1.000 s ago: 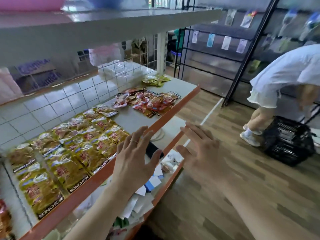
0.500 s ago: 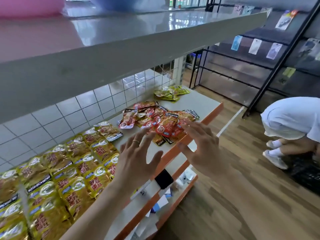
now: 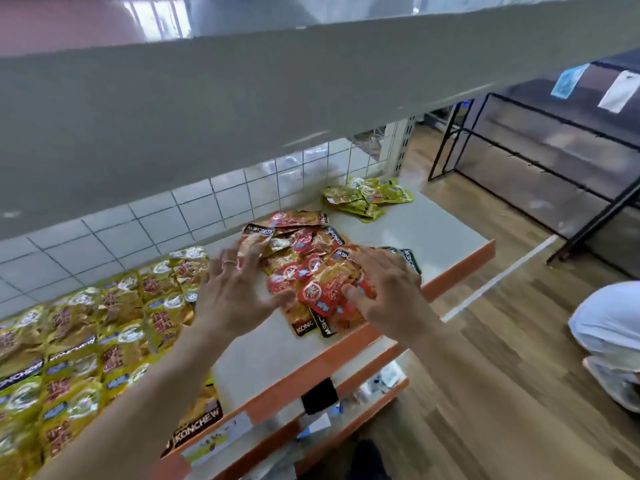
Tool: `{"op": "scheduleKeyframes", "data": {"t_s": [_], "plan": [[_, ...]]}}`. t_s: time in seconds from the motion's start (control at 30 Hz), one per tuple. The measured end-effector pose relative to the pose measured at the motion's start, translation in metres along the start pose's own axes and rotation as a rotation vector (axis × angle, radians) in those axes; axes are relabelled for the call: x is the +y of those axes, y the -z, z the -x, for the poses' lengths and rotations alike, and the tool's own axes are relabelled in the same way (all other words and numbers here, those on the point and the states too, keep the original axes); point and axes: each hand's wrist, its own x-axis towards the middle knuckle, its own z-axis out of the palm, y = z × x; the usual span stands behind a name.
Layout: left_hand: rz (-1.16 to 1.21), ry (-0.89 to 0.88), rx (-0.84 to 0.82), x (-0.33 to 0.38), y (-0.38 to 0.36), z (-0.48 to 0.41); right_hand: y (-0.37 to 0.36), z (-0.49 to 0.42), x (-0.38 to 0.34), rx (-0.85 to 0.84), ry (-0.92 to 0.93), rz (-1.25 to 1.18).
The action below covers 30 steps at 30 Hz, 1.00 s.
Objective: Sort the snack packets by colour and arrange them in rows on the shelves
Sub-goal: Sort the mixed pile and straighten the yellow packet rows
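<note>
Head view: red packets [image 3: 311, 268] lie beneath left fingers [image 3: 228, 268] and right fingers [image 3: 374, 263].

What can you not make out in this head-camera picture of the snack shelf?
Head view: how many red packets lie under the left hand and right hand.
Head view: rows of yellow packets, cut off by the left edge.
Head view: lower-shelf items, blurred.
Head view: crouching person, cut by the right edge.
</note>
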Motion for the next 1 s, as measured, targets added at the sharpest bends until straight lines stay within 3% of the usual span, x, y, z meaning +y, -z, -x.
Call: {"op": "scheduleKeyframes", "data": {"t_s": [0.2,0.57,0.7,0.9,1.0], "plan": [[-0.148,0.194,-0.129,0.008,-0.023,-0.04,0.021,-0.071,0.061,-0.083,-0.008,0.041],[0.054,0.268,0.036,0.058,-0.06,-0.032,0.017,-0.205,0.124,-0.211,-0.081,0.182],[0.108,0.261,0.086,0.072,-0.059,-0.034,0.021,-0.229,0.144,-0.336,-0.093,0.274],[0.215,0.193,0.153,0.085,-0.053,-0.038,0.016,-0.229,0.153,-0.199,0.12,0.475],[0.201,0.146,0.188,0.088,-0.049,-0.041,0.022,-0.218,0.157,-0.116,0.233,0.437]]}}
